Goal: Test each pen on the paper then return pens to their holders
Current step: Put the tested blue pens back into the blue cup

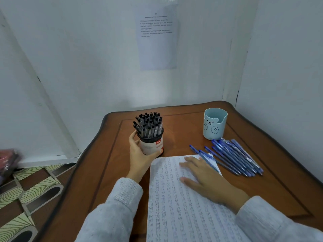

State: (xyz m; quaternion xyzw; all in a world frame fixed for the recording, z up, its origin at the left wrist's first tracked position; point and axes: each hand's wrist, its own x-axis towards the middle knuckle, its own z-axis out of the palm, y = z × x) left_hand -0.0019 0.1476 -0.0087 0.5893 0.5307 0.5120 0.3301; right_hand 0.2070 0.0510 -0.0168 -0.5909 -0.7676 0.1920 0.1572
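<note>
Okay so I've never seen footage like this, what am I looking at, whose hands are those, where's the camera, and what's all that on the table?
There is no machine here. A person wears one wide-angle camera on the head, looking down at their own two hands, and that is the only picture. The left hand grips a white and red cup packed with black pens. The right hand rests flat on a lined paper covered in scribbles and holds nothing. Beside it on the wooden table lies a bunch of blue pens, next to a light blue bear cup with no pens sticking out. A printed sheet hangs on the wall.
</note>
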